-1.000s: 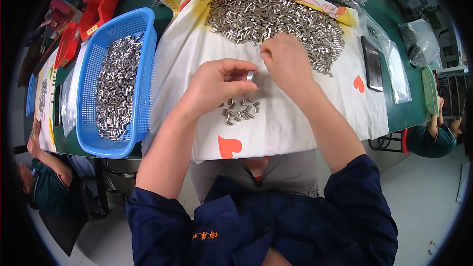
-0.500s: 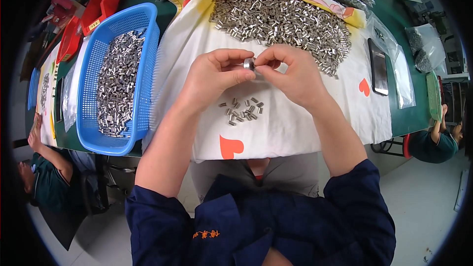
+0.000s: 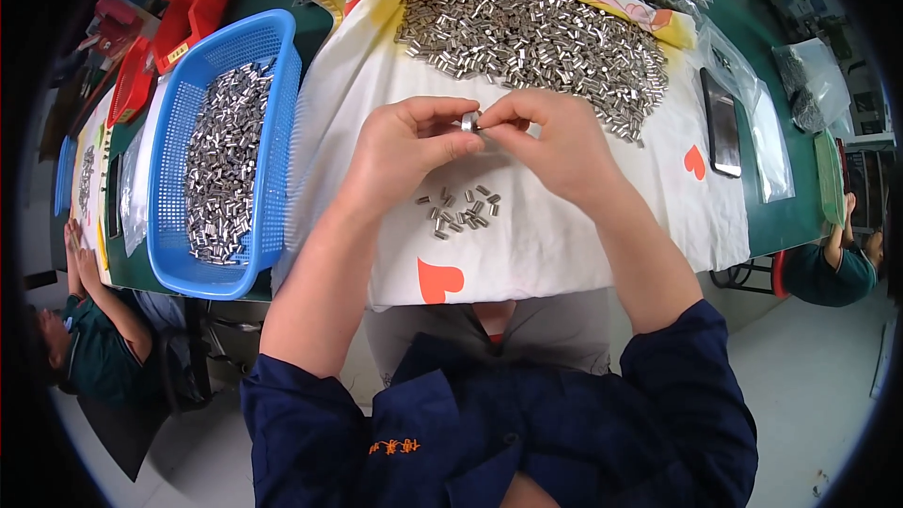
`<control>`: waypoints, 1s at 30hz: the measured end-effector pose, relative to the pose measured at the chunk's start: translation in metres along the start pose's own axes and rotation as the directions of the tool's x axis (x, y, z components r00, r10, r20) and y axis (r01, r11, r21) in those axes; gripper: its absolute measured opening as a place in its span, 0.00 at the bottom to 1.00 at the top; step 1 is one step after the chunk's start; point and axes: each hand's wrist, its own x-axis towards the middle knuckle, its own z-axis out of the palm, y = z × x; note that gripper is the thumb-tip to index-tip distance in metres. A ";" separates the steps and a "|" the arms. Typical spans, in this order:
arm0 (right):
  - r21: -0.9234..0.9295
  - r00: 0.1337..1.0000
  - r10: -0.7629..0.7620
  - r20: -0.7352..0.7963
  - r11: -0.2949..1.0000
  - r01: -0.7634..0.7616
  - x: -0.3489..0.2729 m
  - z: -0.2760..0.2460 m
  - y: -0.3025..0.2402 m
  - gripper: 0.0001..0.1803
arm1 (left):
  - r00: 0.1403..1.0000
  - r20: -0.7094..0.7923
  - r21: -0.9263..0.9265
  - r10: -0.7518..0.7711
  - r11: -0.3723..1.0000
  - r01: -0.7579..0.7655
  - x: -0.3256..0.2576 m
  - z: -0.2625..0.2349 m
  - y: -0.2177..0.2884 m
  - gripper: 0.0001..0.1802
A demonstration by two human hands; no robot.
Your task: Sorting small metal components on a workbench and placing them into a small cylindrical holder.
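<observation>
Over the white cloth (image 3: pixel 357 146), my left hand (image 3: pixel 404 136) pinches a short, shiny metal ring (image 3: pixel 468 121) between thumb and fingers. My right hand (image 3: pixel 555 136) meets it from the other side, thumb and forefinger pressed together at the ring's face. Whatever the right fingertips hold there is too small and too covered to make out. Just below the hands lies a loose group of several small metal sleeves (image 3: pixel 461 216). Beyond them spreads a large heap of similar sleeves (image 3: pixel 536 38) on the cloth.
A blue plastic basket (image 3: pixel 162 179) with more metal sleeves stands at the left. Red bins (image 3: pixel 193 5) sit at the far left, and a phone (image 3: pixel 721 122) lies at the right beside clear plastic bags (image 3: pixel 767 122). Other people (image 3: pixel 99 353) sit at both sides.
My hands stay in nearly the same place, the right fingertips shifting slightly against the ring. At the left, the other person's hands and arms have moved.
</observation>
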 end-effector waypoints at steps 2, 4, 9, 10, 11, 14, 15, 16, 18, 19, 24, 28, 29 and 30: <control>-0.224 0.971 -0.208 -0.121 0.958 0.177 -0.002 0.010 0.008 0.04 | 0.999 -0.036 0.080 -0.022 0.996 0.025 0.001 0.001 -0.002 0.18; -0.252 0.956 -0.258 -0.141 0.943 0.218 -0.001 0.014 0.008 0.04 | 0.999 -0.041 0.031 -0.023 0.999 0.025 0.000 0.001 0.000 0.17; -0.227 0.933 -0.301 -0.197 0.940 0.255 0.001 0.011 0.008 0.04 | 0.999 -0.032 -0.066 -0.027 0.998 0.024 0.001 0.002 0.001 0.18; -0.038 0.986 -0.121 -0.110 0.992 0.118 0.002 0.005 0.007 0.04 | 1.000 -0.013 -0.035 -0.029 0.999 0.028 0.001 0.001 0.002 0.18; 0.135 0.999 0.046 0.010 0.990 -0.047 0.004 0.000 0.008 0.06 | 0.999 0.006 -0.004 -0.031 1.000 0.031 0.000 0.001 0.002 0.18; 0.345 0.953 0.156 0.259 0.907 -0.242 0.009 -0.011 0.019 0.07 | 0.992 0.103 -0.018 -0.075 0.997 0.077 -0.003 0.004 0.009 0.18; 0.343 0.954 0.158 0.256 0.908 -0.242 0.010 -0.011 0.021 0.07 | 0.992 0.105 -0.019 -0.073 0.997 0.076 -0.003 0.003 0.008 0.18; 0.359 0.945 0.172 0.280 0.894 -0.269 0.010 -0.010 0.021 0.08 | 0.990 0.120 -0.016 -0.069 0.997 0.071 -0.003 0.002 0.006 0.18; 0.373 0.936 0.179 0.305 0.881 -0.290 0.012 -0.012 0.022 0.08 | 0.990 0.129 -0.011 -0.060 0.998 0.062 -0.003 0.002 0.005 0.18; 0.371 0.959 0.151 0.239 0.899 -0.234 0.013 -0.016 0.023 0.07 | 0.986 0.130 0.022 -0.108 0.994 0.106 -0.003 0.003 0.005 0.18; -0.109 0.953 0.068 -0.296 0.989 -0.104 0.021 -0.019 0.033 0.06 | 0.965 0.206 0.184 -0.162 0.975 0.124 -0.002 0.008 0.004 0.18; -0.610 0.928 -0.312 -0.206 0.782 0.127 0.027 -0.001 0.039 0.07 | 0.969 0.211 0.203 -0.132 0.975 0.089 -0.004 0.007 0.002 0.18; -0.610 0.927 -0.312 -0.207 0.782 0.127 0.028 0.001 0.041 0.07 | 0.970 0.210 0.194 -0.121 0.978 0.080 -0.003 0.006 0.001 0.18; -0.647 0.925 -0.328 -0.191 0.751 0.133 0.029 0.004 0.043 0.06 | 0.972 0.207 0.184 -0.108 0.980 0.070 -0.002 0.005 0.000 0.19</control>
